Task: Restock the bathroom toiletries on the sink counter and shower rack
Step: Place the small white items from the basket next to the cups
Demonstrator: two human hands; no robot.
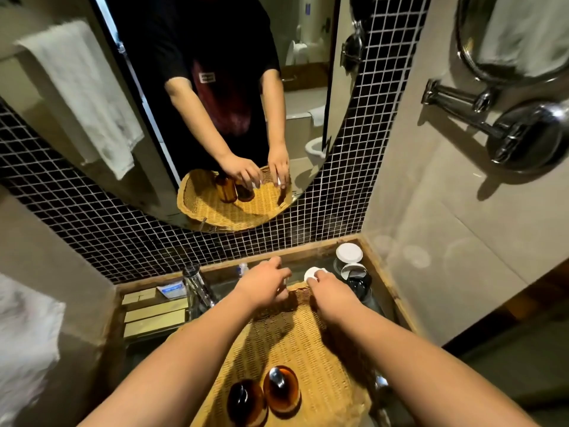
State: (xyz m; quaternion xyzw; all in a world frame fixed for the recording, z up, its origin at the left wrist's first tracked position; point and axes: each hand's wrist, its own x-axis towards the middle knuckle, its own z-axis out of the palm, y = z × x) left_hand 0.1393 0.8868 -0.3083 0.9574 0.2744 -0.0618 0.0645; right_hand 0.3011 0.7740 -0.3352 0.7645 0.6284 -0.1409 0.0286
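The small round white lid (311, 273) lies at the woven wicker tray's (308, 349) far rim, touching the right hand's (331, 295) fingertips; left hand (264, 285) hovers beside, fingers loosely spread, seemingly empty.

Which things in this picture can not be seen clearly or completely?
- Head view: what the left hand touches at the far rim of the wicker tray is hidden by the hand itself.
- The small white object at the right hand is mostly covered by fingers.
- The two brown bottles are seen only from above, one cut by the bottom edge.
- Print on the blue packet is too small to read.
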